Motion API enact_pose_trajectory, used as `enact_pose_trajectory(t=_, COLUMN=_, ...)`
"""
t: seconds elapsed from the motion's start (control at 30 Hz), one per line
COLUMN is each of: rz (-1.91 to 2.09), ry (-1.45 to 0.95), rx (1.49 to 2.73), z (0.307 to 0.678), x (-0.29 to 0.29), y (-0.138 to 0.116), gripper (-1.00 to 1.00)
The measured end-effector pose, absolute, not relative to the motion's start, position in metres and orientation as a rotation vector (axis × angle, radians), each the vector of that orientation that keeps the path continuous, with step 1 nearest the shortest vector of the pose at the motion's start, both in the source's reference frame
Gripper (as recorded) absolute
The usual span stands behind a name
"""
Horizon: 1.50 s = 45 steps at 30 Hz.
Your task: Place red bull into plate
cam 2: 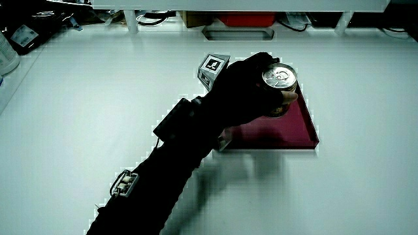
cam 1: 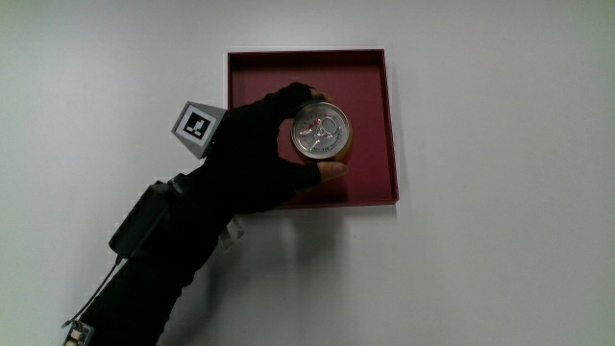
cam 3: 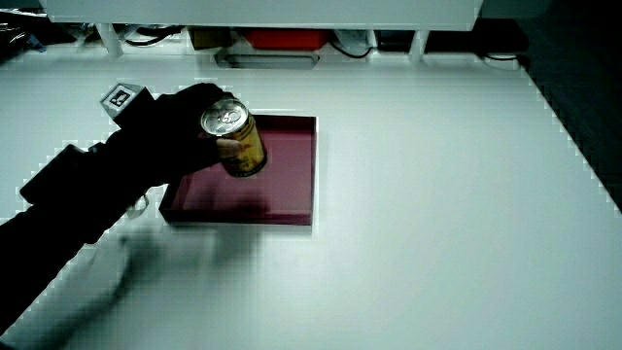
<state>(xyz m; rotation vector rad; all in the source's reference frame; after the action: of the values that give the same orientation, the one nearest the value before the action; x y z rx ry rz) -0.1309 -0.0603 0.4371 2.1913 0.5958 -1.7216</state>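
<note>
Nearest to the person we see the black-sleeved forearm reaching in over the white counter, with a small dark box strapped at the wrist. Next comes the black-gloved hand with the small patterned cube on its back; its fingers are curled around the side of the gold-bodied, silver-topped drink can, thumb pad pressed on the can's nearer side, so the grip is closed on the can. In a side view the can looks lifted and tilted, not yet resting on anything, hanging above the shallow dark red square tray that serves as the plate, roughly over its middle. Risks as we judge them: the can is tall and narrow and held leaning, so if we let go before the base sits flat it likely tips and rolls across the tray floor or over the low rim. The glove grips only the upper body, so a smooth metal wall could slip during lowering. The tray looks light; a knock from the knuckles or wrist on its nearer rim could shove it along the counter. Farther off, the tray's rim sits close to the partition, and a rolling can could end up against it.
</note>
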Motion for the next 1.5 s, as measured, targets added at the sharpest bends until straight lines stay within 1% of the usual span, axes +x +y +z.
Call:
enact_pose_trajectory(t=0.07, rz=-1.742, ry=0.536, rx=2.174, z=0.444, x=-0.132, y=-0.063, gripper=0.00)
enact_pose_trajectory(t=0.17, rz=-1.724, ry=0.492, rx=2.210, z=0.457, x=-0.136, y=-0.066, gripper=0.00)
enact_pose_trajectory(t=0.23, rz=-1.736, ry=0.434, rx=2.183, z=0.464, x=-0.139, y=-0.067, gripper=0.00)
enact_pose_trajectory(t=0.4, rz=-1.661, ry=0.390, rx=2.246, z=0.476, x=-0.142, y=-0.070, gripper=0.00)
enact_pose_trajectory(t=0.47, rz=-1.668, ry=0.355, rx=2.221, z=0.481, x=-0.143, y=-0.070, gripper=0.00)
enact_pose_trajectory(t=0.53, rz=-1.629, ry=0.325, rx=2.244, z=0.487, x=-0.143, y=-0.070, gripper=0.00)
enact_pose_trajectory(t=0.57, rz=-1.635, ry=0.318, rx=2.227, z=0.488, x=-0.143, y=-0.070, gripper=0.00)
enact_pose_trajectory(t=0.63, rz=-1.625, ry=0.321, rx=2.232, z=0.495, x=-0.144, y=-0.070, gripper=0.00)
enact_pose_trajectory(t=0.7, rz=-1.635, ry=0.286, rx=2.200, z=0.497, x=-0.143, y=-0.068, gripper=0.00)
enact_pose_trajectory(t=0.8, rz=-1.622, ry=0.259, rx=2.184, z=0.499, x=-0.143, y=-0.070, gripper=0.00)
enact_pose_trajectory(t=1.07, rz=-1.575, ry=0.270, rx=2.197, z=0.499, x=-0.139, y=-0.071, gripper=0.00)
enact_pose_trajectory(t=1.1, rz=-1.607, ry=0.278, rx=2.177, z=0.498, x=-0.138, y=-0.071, gripper=0.00)
enact_pose_trajectory(t=1.17, rz=-1.592, ry=0.278, rx=2.185, z=0.498, x=-0.138, y=-0.071, gripper=0.00)
enact_pose_trajectory(t=1.5, rz=-1.605, ry=0.257, rx=2.150, z=0.500, x=-0.138, y=-0.069, gripper=-0.45)
